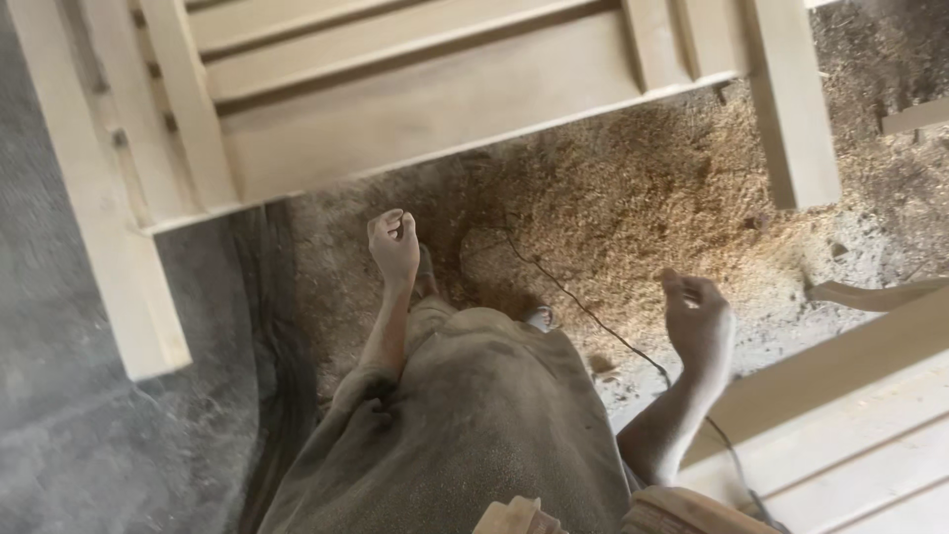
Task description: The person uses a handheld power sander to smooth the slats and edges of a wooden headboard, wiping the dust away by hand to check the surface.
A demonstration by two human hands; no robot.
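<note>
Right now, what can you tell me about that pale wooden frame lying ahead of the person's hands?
The wooden frame is pale, unfinished timber: flat slats set between thicker rails, with square legs jutting toward the camera. It spans the top of the view above a sawdust-strewn floor. Neither the left hand nor the right hand touches it.

Sawdust-strewn floor point(633, 198) under a thin black cord point(583, 307)
</note>
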